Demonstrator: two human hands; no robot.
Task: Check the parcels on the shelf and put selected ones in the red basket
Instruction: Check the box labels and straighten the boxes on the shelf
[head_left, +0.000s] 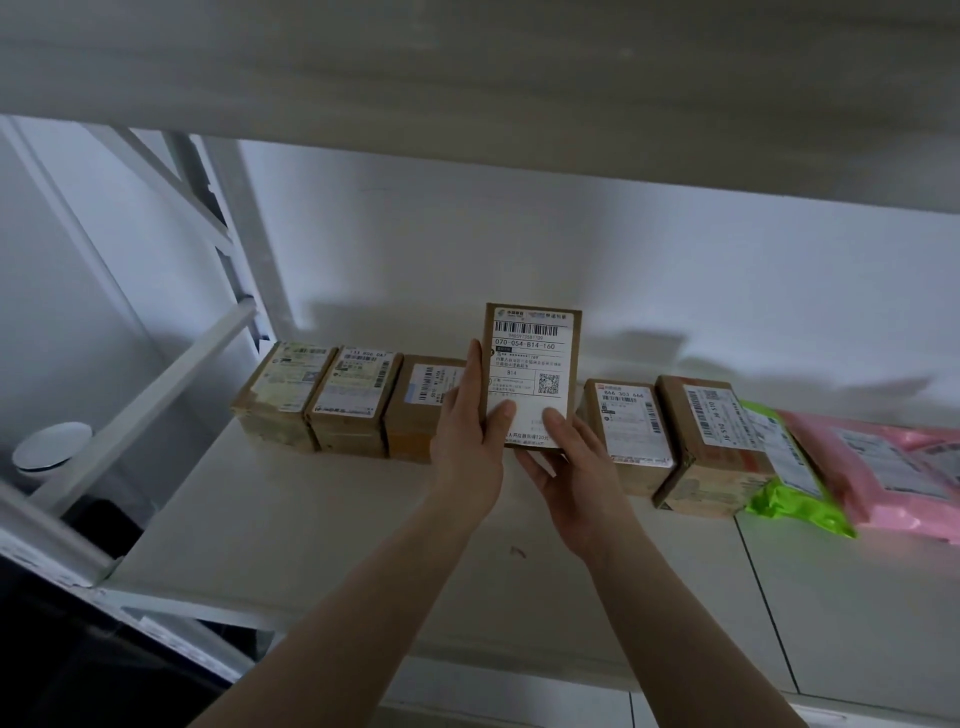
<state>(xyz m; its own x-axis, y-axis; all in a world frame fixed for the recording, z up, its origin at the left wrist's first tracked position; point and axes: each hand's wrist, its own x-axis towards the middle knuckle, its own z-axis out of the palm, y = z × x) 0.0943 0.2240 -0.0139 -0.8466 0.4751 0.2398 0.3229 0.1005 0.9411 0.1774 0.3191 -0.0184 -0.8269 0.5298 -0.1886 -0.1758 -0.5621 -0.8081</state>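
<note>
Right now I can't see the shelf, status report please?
Left hand and right hand hold labelled cardboard parcel upright, label facing camera. Red basket not in view. Nothing blocking.

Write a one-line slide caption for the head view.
Both hands, left and right, hold a labelled brown cardboard parcel upright above the white shelf.

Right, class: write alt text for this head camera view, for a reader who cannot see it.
Both hands, left hand and right hand, hold a cardboard parcel upright, label facing the camera, above a white shelf. Five more cardboard parcels, a green mailer bag and a pink mailer bag lie in a row behind.
</note>
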